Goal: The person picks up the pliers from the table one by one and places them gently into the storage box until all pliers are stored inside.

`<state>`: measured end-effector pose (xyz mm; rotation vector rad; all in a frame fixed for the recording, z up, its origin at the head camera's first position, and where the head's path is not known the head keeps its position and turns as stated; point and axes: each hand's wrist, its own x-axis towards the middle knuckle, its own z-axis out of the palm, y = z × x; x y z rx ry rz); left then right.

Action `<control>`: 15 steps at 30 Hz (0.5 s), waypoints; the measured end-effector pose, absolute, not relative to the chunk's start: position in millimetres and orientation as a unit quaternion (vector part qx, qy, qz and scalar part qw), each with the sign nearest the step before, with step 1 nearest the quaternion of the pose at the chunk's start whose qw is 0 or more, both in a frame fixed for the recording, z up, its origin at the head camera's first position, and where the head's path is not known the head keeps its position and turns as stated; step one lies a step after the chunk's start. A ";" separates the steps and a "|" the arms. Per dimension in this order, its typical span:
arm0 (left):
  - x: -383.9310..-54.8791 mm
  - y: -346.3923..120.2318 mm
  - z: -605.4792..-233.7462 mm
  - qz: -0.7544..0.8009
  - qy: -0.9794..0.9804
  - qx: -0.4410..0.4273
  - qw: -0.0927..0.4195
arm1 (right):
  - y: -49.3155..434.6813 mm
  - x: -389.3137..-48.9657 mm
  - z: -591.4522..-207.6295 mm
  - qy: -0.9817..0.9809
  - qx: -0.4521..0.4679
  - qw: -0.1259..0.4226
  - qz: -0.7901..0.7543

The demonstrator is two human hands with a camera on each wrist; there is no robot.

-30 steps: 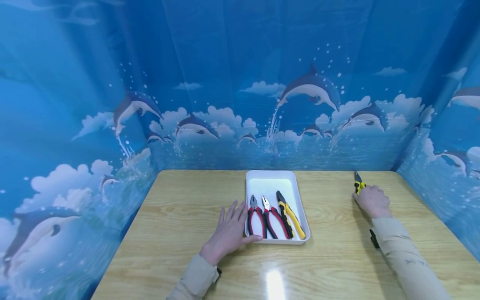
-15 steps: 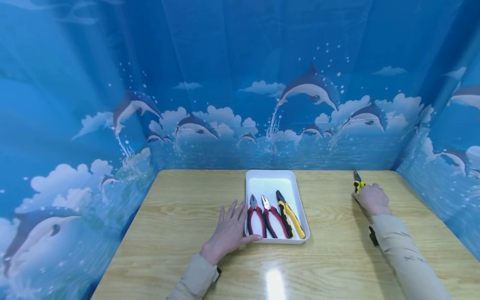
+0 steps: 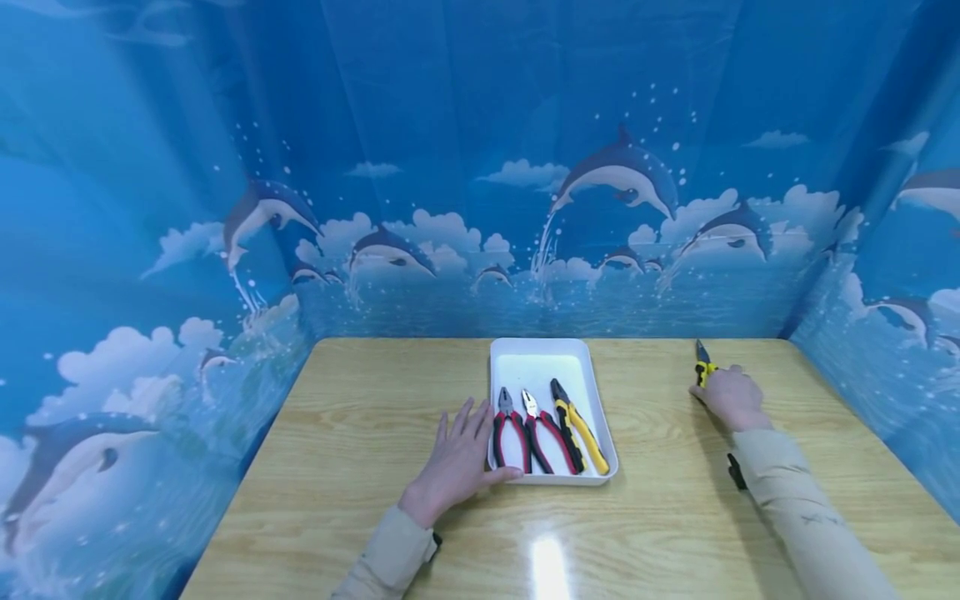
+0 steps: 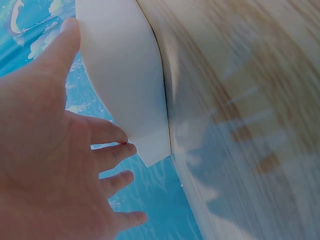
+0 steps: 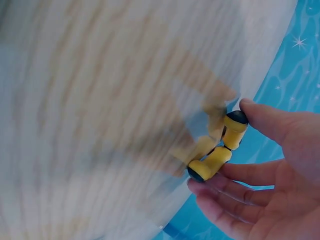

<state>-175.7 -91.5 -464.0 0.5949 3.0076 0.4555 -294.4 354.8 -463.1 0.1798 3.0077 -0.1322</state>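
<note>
My right hand (image 3: pixel 735 398) holds yellow-and-black pliers (image 3: pixel 702 357) at the right back of the table, their dark nose pointing away. The right wrist view shows the thumb and fingers pinching the two handles (image 5: pixel 216 161) from either side, close over the tabletop. At the left side of a white tray (image 3: pixel 538 347), my left hand (image 3: pixel 450 468) has its fingers spread, the thumb along the near rim. In the left wrist view the fingertips meet the tray's wall (image 4: pixel 122 65).
Inside the tray lie red-and-black pliers with dark jaws (image 3: pixel 506 401), red-and-black pliers with bright jaws (image 3: pixel 531 405) and yellow-and-black pliers (image 3: pixel 587 437). The wooden table (image 3: pixel 360 417) ends at a blue dolphin-print curtain (image 3: pixel 465 183) behind and at both sides.
My right hand has shifted a little to the left, carrying the yellow-and-black pliers with it. The left hand and the tray stay where they were.
</note>
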 end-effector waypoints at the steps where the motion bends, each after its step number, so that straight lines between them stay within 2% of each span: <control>1: -175.7 -91.5 -463.7 0.146 0.970 0.193 0.020 | 352.8 -294.1 -463.0 0.995 0.061 0.063 -0.045; 15: -175.6 -91.3 -462.8 0.148 0.970 0.193 0.020 | 327.0 -282.7 -460.4 0.998 0.026 0.040 -0.046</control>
